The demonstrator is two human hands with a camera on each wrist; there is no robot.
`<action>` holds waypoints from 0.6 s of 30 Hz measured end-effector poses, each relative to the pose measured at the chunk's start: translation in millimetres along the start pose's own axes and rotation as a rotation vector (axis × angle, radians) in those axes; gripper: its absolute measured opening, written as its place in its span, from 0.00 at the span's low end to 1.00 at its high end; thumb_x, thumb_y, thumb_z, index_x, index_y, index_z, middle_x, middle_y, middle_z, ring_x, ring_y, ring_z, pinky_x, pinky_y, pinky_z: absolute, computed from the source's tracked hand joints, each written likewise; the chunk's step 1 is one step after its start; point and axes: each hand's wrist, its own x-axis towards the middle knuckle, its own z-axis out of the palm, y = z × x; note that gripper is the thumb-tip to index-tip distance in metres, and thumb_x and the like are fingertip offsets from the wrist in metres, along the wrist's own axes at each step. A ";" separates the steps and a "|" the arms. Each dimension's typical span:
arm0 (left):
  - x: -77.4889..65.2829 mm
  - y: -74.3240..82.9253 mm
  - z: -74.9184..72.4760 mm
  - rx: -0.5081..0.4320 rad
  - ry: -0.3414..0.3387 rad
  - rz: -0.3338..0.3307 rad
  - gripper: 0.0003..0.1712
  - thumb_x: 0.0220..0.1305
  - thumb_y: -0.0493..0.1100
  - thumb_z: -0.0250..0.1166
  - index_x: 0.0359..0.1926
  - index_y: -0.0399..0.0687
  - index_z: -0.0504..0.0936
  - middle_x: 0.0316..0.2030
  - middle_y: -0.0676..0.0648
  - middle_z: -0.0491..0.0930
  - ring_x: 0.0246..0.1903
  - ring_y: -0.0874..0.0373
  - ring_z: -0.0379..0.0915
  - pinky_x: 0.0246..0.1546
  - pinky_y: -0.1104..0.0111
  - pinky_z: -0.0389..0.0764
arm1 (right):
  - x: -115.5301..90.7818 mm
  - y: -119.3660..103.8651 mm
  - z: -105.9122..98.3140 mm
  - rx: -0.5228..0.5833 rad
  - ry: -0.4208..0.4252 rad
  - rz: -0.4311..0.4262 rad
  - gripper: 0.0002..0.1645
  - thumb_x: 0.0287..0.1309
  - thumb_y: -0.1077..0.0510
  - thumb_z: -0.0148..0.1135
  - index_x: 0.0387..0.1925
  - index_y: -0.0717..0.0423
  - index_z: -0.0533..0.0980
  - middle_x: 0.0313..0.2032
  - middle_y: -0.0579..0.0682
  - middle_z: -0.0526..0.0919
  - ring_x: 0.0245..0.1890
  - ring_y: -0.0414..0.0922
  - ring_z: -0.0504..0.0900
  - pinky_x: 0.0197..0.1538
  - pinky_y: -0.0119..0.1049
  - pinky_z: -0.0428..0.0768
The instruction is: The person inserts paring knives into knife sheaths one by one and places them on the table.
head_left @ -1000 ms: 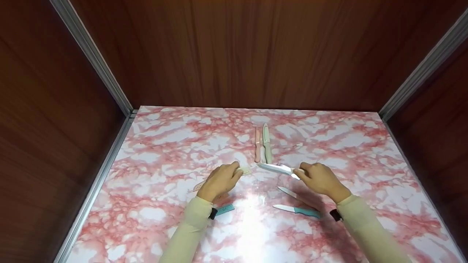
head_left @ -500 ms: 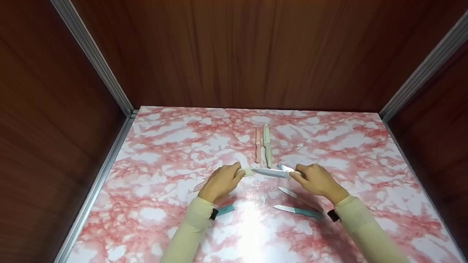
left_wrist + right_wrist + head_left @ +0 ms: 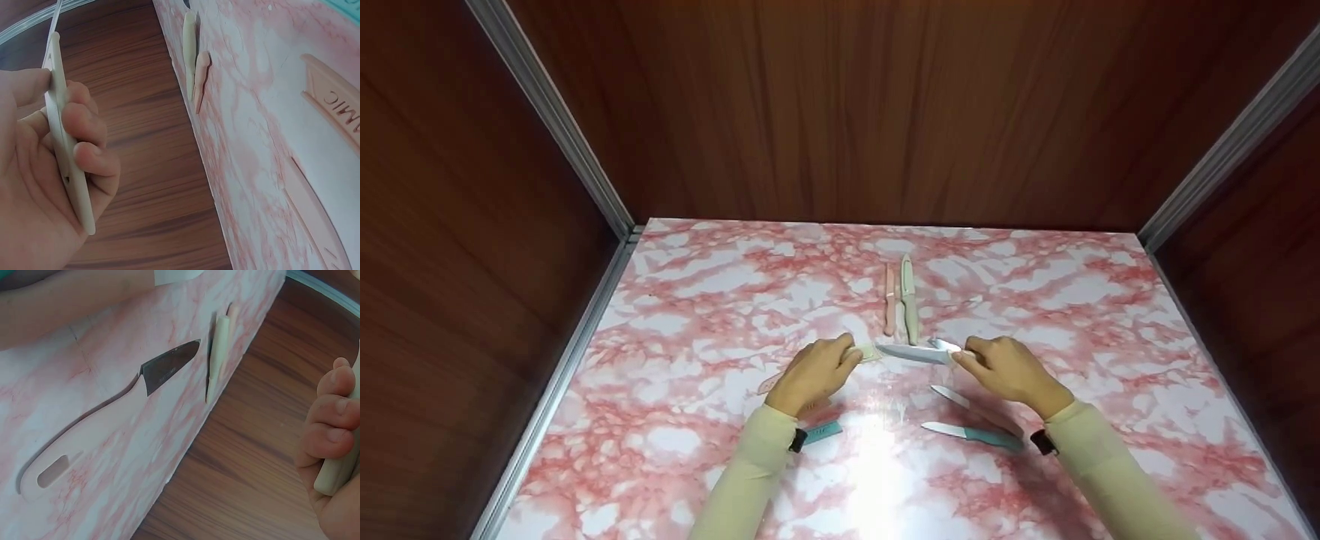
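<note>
My left hand (image 3: 814, 377) grips a cream blade sheath (image 3: 63, 135), fingers curled round its flat body. My right hand (image 3: 1011, 371) holds a knife (image 3: 915, 354) by its cream handle (image 3: 336, 469). The bare blade points left, its tip right at the sheath's mouth in the head view. Under the right hand lies a pale pink knife (image 3: 95, 419) with a slot in its handle. Nearer the front are a brownish-pink-handled knife (image 3: 976, 409) and a teal-handled knife (image 3: 975, 433), both with bare blades.
A pink knife (image 3: 889, 304) and a pale green sheathed knife (image 3: 910, 300) lie side by side farther back. Around the left forearm are a teal sheath (image 3: 823, 431) and two pink sheaths, one lettered (image 3: 337, 104), one plainer (image 3: 315, 211). Wood-grain panels (image 3: 840, 112) enclose the marbled table.
My right hand has shifted slightly left, bringing the blade tip up to the sheath's mouth. More of the pale pink knife's blade shows behind it. The left hand has barely moved.
</note>
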 end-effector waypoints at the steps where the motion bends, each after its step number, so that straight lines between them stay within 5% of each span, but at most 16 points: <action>1: -0.1 -0.4 0.2 0.004 0.002 0.001 0.17 0.73 0.51 0.44 0.27 0.52 0.61 0.18 0.56 0.55 0.16 0.64 0.51 0.20 0.70 0.57 | -0.1 -0.4 0.0 0.000 -0.002 0.002 0.18 0.64 0.45 0.56 0.22 0.46 0.70 0.13 0.36 0.59 0.14 0.35 0.59 0.20 0.32 0.59; 18: -2.5 -3.3 -2.0 -0.023 0.005 -0.015 0.15 0.73 0.52 0.46 0.29 0.52 0.63 0.19 0.56 0.56 0.17 0.64 0.54 0.19 0.71 0.58 | 1.4 -1.2 0.4 0.005 -0.010 0.000 0.19 0.64 0.44 0.56 0.21 0.45 0.68 0.13 0.36 0.58 0.14 0.34 0.57 0.20 0.32 0.58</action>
